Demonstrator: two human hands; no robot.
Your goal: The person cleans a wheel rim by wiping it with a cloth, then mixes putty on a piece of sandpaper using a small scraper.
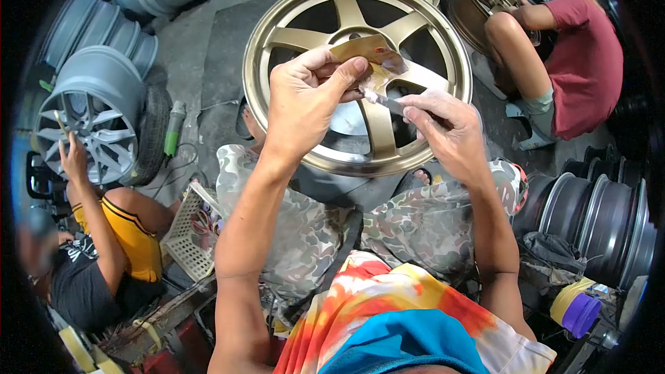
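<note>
My left hand (308,90) is closed on a thin, brownish-gold sheet (357,47), its thumb bent over the near edge. A narrow putty knife (393,104) is pinched in my right hand (450,128), blade pointing left. White paste (372,95) clings to the blade tip, close to my left fingertips. Whether the blade touches the sheet is hard to make out. Whitish dust coats my right fingers. Below both hands lies a gold spoked wheel rim (381,135), face up, with pale patches on the spokes nearest my right hand.
At the right, a person in a red shirt (585,62) sits bent by a bronze rim (478,3). Another person in yellow shorts (135,235) works at a silver rim (90,128). A plastic basket (187,235) and green power tool (171,140) stand left; dark rims (589,215) stack right.
</note>
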